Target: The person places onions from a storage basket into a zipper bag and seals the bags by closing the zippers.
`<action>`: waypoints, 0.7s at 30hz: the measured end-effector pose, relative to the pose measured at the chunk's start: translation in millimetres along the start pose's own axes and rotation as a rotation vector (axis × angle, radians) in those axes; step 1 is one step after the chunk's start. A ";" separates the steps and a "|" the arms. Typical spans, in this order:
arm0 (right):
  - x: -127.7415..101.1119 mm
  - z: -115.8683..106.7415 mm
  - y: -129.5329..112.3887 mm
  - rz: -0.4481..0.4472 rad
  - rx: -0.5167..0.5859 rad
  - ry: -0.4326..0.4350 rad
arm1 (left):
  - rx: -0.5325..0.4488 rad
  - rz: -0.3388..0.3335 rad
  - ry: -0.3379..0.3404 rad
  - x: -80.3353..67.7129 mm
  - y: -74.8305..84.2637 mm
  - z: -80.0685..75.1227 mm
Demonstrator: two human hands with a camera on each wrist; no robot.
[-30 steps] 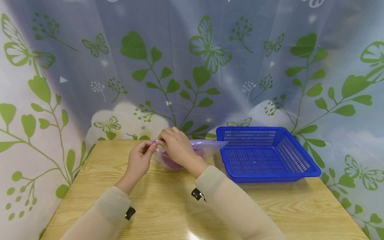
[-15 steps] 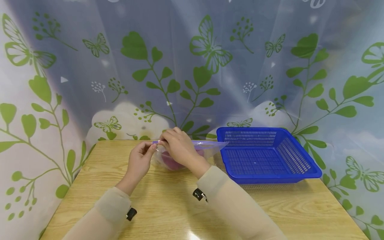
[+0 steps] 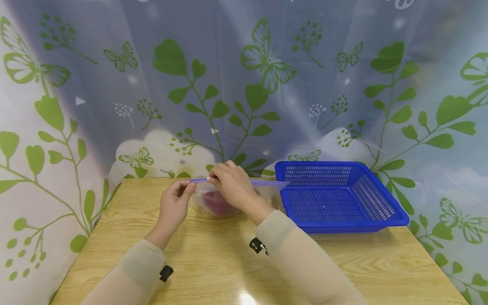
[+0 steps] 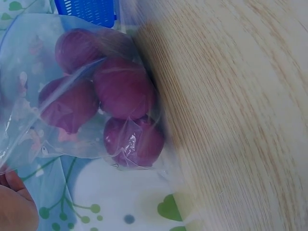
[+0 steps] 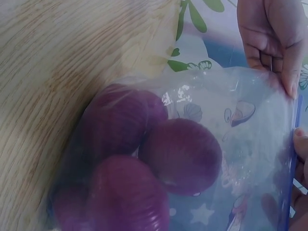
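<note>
A clear zip bag [image 3: 228, 195] with a blue seal strip stands on the wooden table [image 3: 213, 258] and holds several purple round fruits [image 4: 122, 89] [image 5: 180, 156]. My left hand [image 3: 176, 202] pinches the left end of the seal strip. A little to its right, my right hand [image 3: 231, 186] pinches the same strip from above. The left hand [image 5: 272, 36] also shows in the right wrist view at the bag's top corner. The bag's right end points toward the blue basket [image 3: 339, 197].
The blue plastic basket, with nothing in it, sits on the right half of the table. A curtain [image 3: 244, 84] printed with green leaves and butterflies hangs close behind and on both sides. Bare wood lies in front of the hands.
My right hand has slid a little to the right along the seal strip. The left hand keeps its pinch and the bag stays in place.
</note>
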State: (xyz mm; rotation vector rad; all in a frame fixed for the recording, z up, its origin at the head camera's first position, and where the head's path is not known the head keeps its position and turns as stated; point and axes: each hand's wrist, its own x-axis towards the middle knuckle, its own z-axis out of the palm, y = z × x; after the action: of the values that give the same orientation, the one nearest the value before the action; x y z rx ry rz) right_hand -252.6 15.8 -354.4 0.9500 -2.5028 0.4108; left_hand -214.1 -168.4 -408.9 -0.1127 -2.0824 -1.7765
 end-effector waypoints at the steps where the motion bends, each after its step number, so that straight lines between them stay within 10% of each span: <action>1: -0.4 -0.3 0.9 0.003 -0.001 0.000 | -0.003 0.004 0.000 -0.6 0.8 -0.3; 21: -13.0 -8.5 23.7 0.048 -0.014 -0.002 | -0.009 0.037 0.013 -2.4 -2.1 -2.3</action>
State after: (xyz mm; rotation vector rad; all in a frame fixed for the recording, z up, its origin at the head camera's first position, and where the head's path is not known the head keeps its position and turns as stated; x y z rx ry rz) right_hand -257.5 43.7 -356.3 0.8873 -2.5310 0.4073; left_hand -212.0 -170.6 -411.4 -0.1407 -2.0502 -1.7611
